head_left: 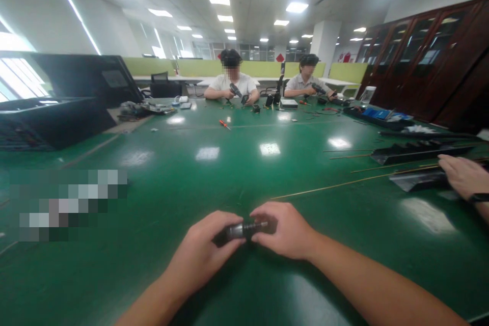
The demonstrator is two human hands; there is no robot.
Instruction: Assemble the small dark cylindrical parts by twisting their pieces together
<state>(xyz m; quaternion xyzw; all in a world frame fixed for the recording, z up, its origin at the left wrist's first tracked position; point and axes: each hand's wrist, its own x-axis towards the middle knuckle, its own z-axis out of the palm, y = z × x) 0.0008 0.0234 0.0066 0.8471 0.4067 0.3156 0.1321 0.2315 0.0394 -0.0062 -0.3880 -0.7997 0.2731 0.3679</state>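
Just in front of me, above the green table, is a small dark cylindrical part [237, 231] with a shiny grey barrel, a ridged black neck and a thin pale tip pointing right. My left hand [204, 247] is closed round the barrel end, fingers above and thumb below. From the other side, my right hand [286, 232] curls its thumb and fingers about the ridged neck and tip. Blur hides the exact contact of the right fingertips. The part lies roughly level between both hands.
Long thin brass-coloured rods [328, 186] and black metal channels [416, 179] lie at the right, where another person's hand [462, 175] rests. An orange screwdriver [224, 124] lies farther back. Two people sit across the green table [171, 173] with power drills [236, 90]. Left stands a black box [49, 122].
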